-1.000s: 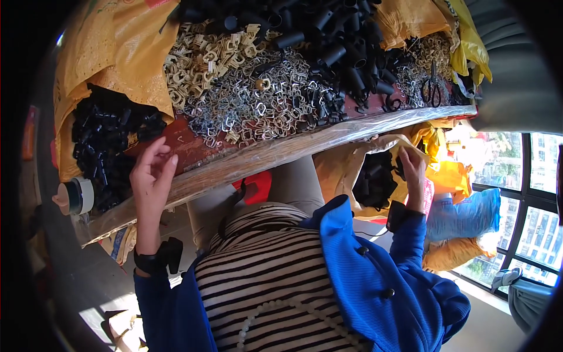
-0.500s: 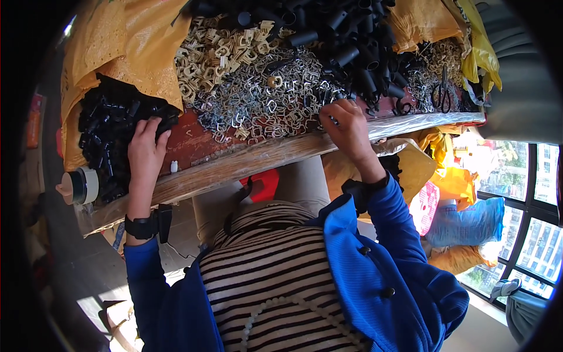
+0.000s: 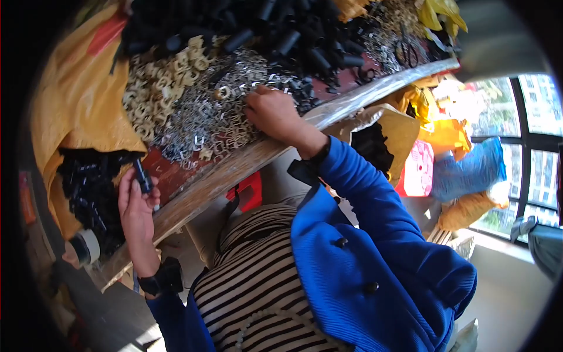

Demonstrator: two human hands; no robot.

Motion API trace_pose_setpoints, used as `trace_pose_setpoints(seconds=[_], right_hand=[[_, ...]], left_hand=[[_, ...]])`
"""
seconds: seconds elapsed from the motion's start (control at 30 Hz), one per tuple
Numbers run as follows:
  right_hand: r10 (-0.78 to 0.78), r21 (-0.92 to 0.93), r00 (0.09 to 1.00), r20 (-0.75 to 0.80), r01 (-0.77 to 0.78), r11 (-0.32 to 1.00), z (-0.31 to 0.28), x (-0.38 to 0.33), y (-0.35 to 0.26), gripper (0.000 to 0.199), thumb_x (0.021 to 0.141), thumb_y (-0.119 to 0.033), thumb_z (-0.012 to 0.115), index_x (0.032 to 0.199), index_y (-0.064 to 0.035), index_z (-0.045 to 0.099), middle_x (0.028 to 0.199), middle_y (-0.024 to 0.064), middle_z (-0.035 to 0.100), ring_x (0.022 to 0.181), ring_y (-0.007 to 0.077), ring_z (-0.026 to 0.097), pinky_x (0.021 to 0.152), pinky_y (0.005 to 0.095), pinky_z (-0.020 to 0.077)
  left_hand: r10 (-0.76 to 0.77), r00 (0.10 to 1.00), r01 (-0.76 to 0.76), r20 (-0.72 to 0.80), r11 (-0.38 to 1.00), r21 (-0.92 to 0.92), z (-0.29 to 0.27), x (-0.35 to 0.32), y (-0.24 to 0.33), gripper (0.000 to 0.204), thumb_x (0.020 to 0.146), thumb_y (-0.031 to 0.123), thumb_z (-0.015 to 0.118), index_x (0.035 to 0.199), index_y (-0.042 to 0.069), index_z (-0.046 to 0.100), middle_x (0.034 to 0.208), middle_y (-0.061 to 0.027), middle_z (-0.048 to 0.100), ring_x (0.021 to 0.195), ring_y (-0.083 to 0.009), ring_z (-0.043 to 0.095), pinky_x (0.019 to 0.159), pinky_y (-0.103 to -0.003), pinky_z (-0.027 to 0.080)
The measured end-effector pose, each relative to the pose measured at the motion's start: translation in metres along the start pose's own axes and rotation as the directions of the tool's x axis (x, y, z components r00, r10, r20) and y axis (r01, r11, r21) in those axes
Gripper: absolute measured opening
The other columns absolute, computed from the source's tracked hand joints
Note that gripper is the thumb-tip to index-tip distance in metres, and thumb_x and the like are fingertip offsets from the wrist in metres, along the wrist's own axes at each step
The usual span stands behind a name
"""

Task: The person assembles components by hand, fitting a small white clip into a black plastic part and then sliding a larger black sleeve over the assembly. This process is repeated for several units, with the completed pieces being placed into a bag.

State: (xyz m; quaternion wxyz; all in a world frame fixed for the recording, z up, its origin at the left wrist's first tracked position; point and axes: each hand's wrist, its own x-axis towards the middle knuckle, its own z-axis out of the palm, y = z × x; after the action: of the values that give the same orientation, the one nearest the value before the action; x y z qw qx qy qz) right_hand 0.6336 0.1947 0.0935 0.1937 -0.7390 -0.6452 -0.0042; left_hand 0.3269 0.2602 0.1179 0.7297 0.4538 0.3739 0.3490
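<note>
A short black plastic tube [image 3: 141, 176] stands between the thumb and fingers of my left hand [image 3: 136, 214], beside the heap of small black parts [image 3: 88, 182] in the mouth of a yellow woven sack [image 3: 88, 111]. Over the right part of the pile of small silver metal clips [image 3: 205, 120] is my right hand [image 3: 277, 115], back upward. Its fingers are curled down among the clips, and their tips are hidden, so what they pinch cannot be made out.
Cream plastic clips [image 3: 170, 82] lie left of the metal ones. Larger black tubes [image 3: 287, 42] pile up behind. Scissors [image 3: 406, 51] rest at the far right. A white-and-beige round container [image 3: 85, 246] sits at the near left corner. A wooden edge [image 3: 234, 170] borders the red tabletop.
My left hand has turned and lifted a black tube from the black parts. My right hand has shifted left onto the metal clips. The whole view has tilted.
</note>
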Motion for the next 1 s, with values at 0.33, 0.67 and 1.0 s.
trace_pose_setpoints(seconds=[0.33,0.67,1.0], right_hand=[[-0.062,-0.072,0.998,-0.022,0.060,0.996,-0.032,-0.014,0.064,0.015,0.065,-0.012,0.050,0.075,-0.0008,0.055,0.074,0.0131,0.053,0.064,0.0232,0.056,0.047,0.0339,0.0459],[0.004,0.026,0.994,-0.111,-0.001,1.000,-0.026,-0.022,0.079,0.013,0.068,-0.011,0.049,0.077,-0.0016,0.046,0.073,0.0114,0.049,0.058,0.0271,0.053,0.046,0.0358,0.0451],[-0.004,0.246,0.992,-0.128,0.035,0.969,-0.026,-0.017,0.016,0.009,0.072,-0.011,0.053,0.079,-0.0052,0.054,0.075,0.0097,0.050,0.066,0.0290,0.053,0.057,0.0351,0.0433]], left_hand=[[-0.102,0.969,0.165,0.226,0.945,-0.282,0.094,0.010,-0.043,0.035,0.086,0.015,0.040,0.119,0.005,0.034,0.099,-0.0130,0.050,0.071,-0.0126,0.047,0.057,-0.018,0.042],[-0.211,0.944,0.264,0.253,0.944,-0.196,0.142,0.024,-0.035,0.036,0.086,0.017,0.041,0.117,-0.001,0.036,0.099,-0.0134,0.051,0.074,-0.0142,0.053,0.060,-0.020,0.045],[-0.240,0.935,0.308,0.262,0.916,-0.259,0.069,0.014,-0.025,0.034,0.085,0.017,0.043,0.113,-0.002,0.040,0.094,-0.0116,0.054,0.075,-0.0145,0.055,0.064,-0.021,0.047]])
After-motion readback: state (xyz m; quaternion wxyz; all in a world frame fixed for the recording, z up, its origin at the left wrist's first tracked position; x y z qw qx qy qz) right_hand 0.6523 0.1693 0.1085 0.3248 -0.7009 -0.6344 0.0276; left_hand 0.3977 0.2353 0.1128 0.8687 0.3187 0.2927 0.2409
